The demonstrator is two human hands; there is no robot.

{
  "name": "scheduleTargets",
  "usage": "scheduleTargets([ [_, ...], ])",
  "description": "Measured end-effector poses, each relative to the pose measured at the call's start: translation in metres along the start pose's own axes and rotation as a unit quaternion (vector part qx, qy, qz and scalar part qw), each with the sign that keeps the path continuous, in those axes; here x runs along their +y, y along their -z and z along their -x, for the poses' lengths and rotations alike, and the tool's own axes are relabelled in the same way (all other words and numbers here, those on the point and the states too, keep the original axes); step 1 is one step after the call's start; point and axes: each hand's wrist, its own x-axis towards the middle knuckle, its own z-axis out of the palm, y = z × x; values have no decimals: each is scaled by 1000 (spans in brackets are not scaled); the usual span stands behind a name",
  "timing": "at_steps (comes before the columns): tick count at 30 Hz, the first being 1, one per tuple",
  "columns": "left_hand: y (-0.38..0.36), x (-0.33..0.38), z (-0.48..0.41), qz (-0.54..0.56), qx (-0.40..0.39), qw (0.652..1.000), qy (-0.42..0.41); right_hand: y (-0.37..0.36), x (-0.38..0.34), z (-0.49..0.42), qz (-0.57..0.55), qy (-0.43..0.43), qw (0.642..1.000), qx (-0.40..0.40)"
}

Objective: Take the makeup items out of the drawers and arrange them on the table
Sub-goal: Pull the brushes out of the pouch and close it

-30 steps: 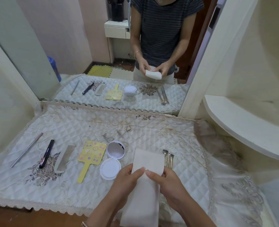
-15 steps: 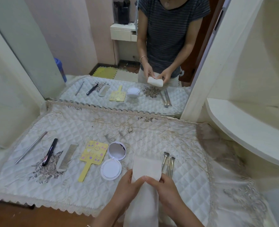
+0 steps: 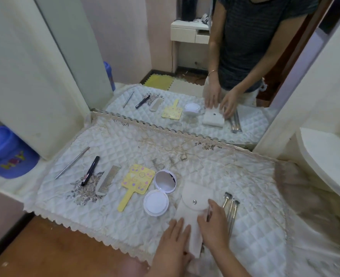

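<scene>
Head view showed a row of makeup items laid across the quilted white table cover (image 3: 165, 152), and both hands were at the near end of that row. The flat white fabric pouch with a metal snap (image 3: 191, 208) lay on the cover between the round white open compact mirror (image 3: 161, 191) and the small bundle of silver metal tools (image 3: 230, 209), just beside each. The left hand (image 3: 175, 240) rested flat on the pouch's lower part, fingers spread and pressing down, not pinching anything. The right hand (image 3: 213, 226) lay on its right side, fingers loosely curved over the edge; I could not tell whether they nipped the fabric or merely pressed it. Judging by that flat pressure, the hands were smoothing the pouch into its slot so it sat straight with the others.

Further left lay the yellow paddle-shaped hand mirror with flower print (image 3: 136, 183), the pale plastic comb (image 3: 108, 179), the slim black pen-like tube (image 3: 90, 170) and the thin silver metal rod (image 3: 72, 162), all apart and roughly parallel, apparently so each could be seen and picked up singly.
</scene>
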Motion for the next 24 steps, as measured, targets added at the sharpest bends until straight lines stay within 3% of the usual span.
scheduleTargets([
  [3, -5, -2, -13, -53, 20, 998, -27, -5, 19, 14, 59, 41, 996, -50],
  [8, 11, 9, -23, -49, -11, 998, -27, 2, 29, 16, 100, 104, 984, -101],
  [11, 14, 13, -25, -74, -9, 996, -39, 14, 32, 9, 106, 101, 989, -21],
  [14, 4, 11, -23, -67, -15, 996, -58, 23, 41, 1, 187, 87, 978, 39],
  [17, 0, 10, -17, -53, -3, 994, -91, 26, 57, -2, 264, 124, 956, 20],
  [24, 14, 9, -13, -56, -6, 994, -94, 26, 71, 7, 210, 119, 970, 7],
])
